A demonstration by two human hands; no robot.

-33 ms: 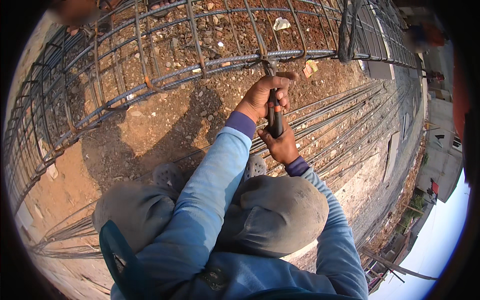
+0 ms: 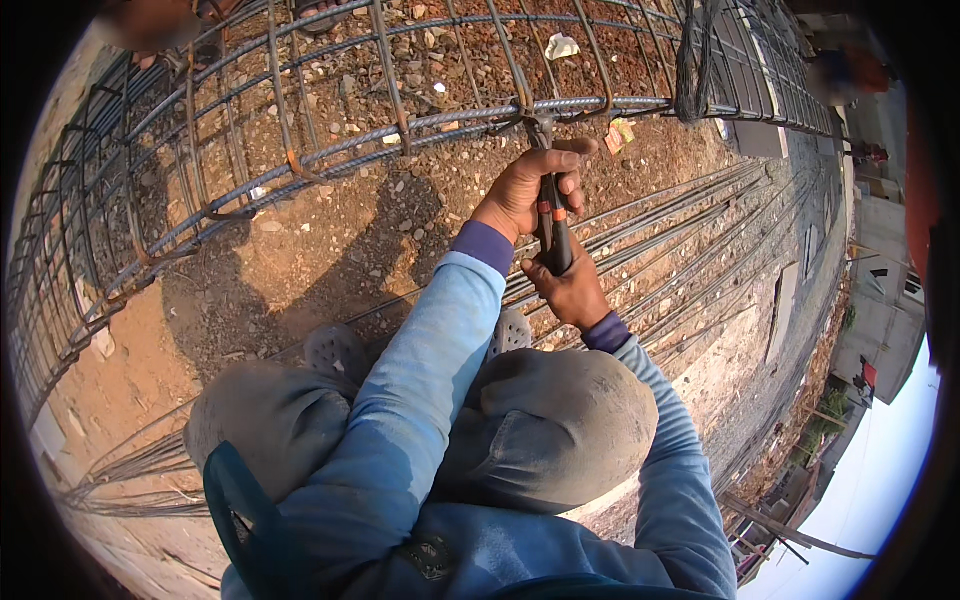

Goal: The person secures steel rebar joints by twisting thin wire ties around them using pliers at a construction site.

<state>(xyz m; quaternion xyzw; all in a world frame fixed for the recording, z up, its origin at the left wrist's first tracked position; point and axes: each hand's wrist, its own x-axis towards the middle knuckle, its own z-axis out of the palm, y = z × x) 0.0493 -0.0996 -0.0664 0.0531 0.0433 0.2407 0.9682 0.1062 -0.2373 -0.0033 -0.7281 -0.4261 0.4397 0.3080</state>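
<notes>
A pair of pincers (image 2: 545, 212) with dark handles and orange bands stands with its metal head at the lower bars of a rebar cage (image 2: 440, 119). Around the upper part of the handles my left hand (image 2: 525, 190) is closed, its index finger stretched past the tool. My right hand (image 2: 574, 290) grips the lower handle ends, thumb on the near side. The handles look slightly apart. What the jaws bite on is too small to make out. A bundle of dark tie wire (image 2: 692, 75) hangs on the cage to the right of the pincers.
Loose steel rods (image 2: 680, 225) lie on the ground to the right, and more rods (image 2: 130, 480) at the lower left. My bent knees (image 2: 560, 430) are close below my hands. Another person's foot (image 2: 318, 14) shows beyond the cage. A light scrap (image 2: 562, 46) lies inside it.
My right hand has shifted slightly to the right with the handle ends, and the handles sit a little further apart. My left hand has hardly moved.
</notes>
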